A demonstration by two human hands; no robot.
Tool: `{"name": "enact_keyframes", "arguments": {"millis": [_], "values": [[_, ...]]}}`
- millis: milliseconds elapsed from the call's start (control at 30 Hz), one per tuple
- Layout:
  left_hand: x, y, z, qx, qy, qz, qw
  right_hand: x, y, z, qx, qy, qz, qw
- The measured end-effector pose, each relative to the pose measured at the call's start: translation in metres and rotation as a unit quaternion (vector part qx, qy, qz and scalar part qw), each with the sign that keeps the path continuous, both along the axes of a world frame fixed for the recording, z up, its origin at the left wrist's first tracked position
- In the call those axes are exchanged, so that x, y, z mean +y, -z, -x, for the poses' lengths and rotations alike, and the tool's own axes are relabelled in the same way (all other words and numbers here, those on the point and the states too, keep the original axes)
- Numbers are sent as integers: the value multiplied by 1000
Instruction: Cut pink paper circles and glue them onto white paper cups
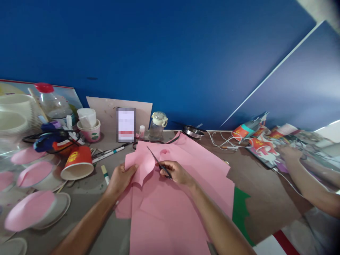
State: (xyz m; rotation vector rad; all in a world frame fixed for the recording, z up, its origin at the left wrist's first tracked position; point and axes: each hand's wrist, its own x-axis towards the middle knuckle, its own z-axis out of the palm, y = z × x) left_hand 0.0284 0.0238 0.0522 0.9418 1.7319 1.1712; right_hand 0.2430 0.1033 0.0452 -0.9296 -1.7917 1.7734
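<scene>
While the left hand (120, 179) pinches a pink piece (143, 168) of paper by its left side, the right hand (177, 173) is closed around the handles of dark scissors (153, 154). In the head view their slim, pointed blades slant up and leftward beside the piece's curved right edge; whether they bite into it cannot be told. The piece is thin, smooth and slightly bowed, its lower edge drawn into a point, and it is held above flat, matte pink sheets (172, 219) overlapping on the grey-brown bench (271, 191). Green paper (240, 210) with a zigzag edge shows at their right. To the left, a glossy red cup (78, 163) lies tipped near pale cups (60, 209) topped with pink ovals (30, 210). Behind the sheets stands a clear, rounded bottle (158, 129) with a cream lid. At far right, a co-worker's hand (290, 154) is blurred beside tangled white cables (221, 143).
</scene>
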Motion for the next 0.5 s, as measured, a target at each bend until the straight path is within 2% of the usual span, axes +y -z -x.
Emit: {"name": "enact_keyframes", "arguments": {"millis": [167,267,367,500], "values": [[-1,5,-1,-32,21,3,999,3,-3,-5,61,31,-52,996],[-3,7,-3,-62,60,-7,996,2,-9,-6,111,62,-80,989],[-3,8,-4,-76,103,-30,991,-1,-10,1,112,100,-34,988],[-3,10,-5,-82,129,-16,988,-8,-3,17,140,167,5,976]]}}
